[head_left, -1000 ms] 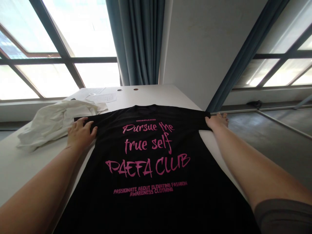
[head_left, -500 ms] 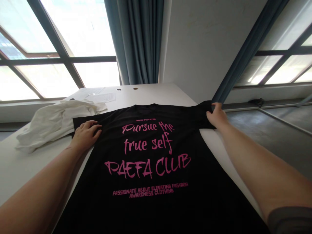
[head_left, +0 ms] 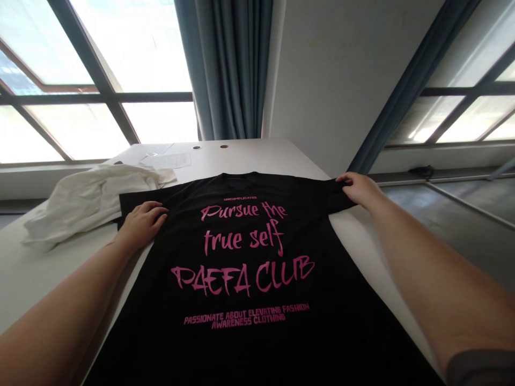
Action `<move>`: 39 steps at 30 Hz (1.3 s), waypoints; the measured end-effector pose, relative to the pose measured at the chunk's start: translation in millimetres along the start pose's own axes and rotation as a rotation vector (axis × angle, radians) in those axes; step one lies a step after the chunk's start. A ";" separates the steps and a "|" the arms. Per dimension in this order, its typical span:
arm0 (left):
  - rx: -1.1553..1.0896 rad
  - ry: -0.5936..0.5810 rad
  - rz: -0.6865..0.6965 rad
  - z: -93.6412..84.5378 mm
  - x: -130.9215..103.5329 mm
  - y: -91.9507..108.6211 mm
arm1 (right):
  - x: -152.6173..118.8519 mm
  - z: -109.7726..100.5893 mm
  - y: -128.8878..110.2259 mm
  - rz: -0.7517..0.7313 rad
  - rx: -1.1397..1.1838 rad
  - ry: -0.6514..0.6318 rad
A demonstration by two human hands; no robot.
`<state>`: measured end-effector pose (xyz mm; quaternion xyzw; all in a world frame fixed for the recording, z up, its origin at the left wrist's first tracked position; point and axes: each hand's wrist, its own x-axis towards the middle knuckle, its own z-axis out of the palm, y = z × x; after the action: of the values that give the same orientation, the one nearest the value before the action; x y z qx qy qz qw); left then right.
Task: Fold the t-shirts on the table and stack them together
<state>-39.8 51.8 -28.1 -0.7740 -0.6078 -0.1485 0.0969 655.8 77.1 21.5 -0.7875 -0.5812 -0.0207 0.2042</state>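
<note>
A black T-shirt (head_left: 249,257) with pink lettering lies spread on the white table, its neckline at the far side and its sleeves out to both sides. My left hand (head_left: 142,222) rests on the left sleeve near the armpit, fingers gently bent and thumb apart, pressing on the cloth without visibly gripping it. At the end of the right sleeve, my right hand (head_left: 358,188) pinches the upper corner of the cuff between thumb and fingers. The shirt's hem runs out of view at the bottom.
A crumpled white cloth (head_left: 92,201) lies left of the shirt, touching the left sleeve. Sheets of paper (head_left: 171,160) sit farther back on the white table (head_left: 257,153). Blue curtains (head_left: 229,69) and windows stand beyond. The table's right edge is close to my right hand.
My right hand has come down with the right sleeve, which was raised and now lies lower and flatter at the table's edge. My left hand has stayed in place.
</note>
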 end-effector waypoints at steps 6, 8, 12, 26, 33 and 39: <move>-0.017 -0.003 -0.014 1.3 0.5 -1.3 | -19.9 -7.8 -60.9 -0.371 0.132 0.130; -0.017 -0.005 -0.009 1.3 0.3 -1.2 | -32.8 -7.5 -82.2 -0.579 0.157 0.096; 0.007 -0.008 -0.007 0.7 -0.2 -0.2 | -61.6 4.7 -114.1 -0.815 0.144 -0.257; -0.003 -0.065 -0.056 -6.0 -1.4 7.7 | -80.1 58.7 -112.8 -0.684 -0.042 -0.545; -0.094 -0.064 0.052 -21.3 -4.0 18.9 | -63.7 54.7 -99.8 -0.573 0.176 -0.317; -0.215 -0.181 0.233 -13.3 -2.8 19.9 | -37.0 38.3 -63.3 -0.066 -0.146 -0.163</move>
<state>-22.6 40.0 -16.0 -0.8552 -0.5010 -0.1304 -0.0249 577.5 72.0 -4.7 -0.7798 -0.6184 -0.0056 0.0976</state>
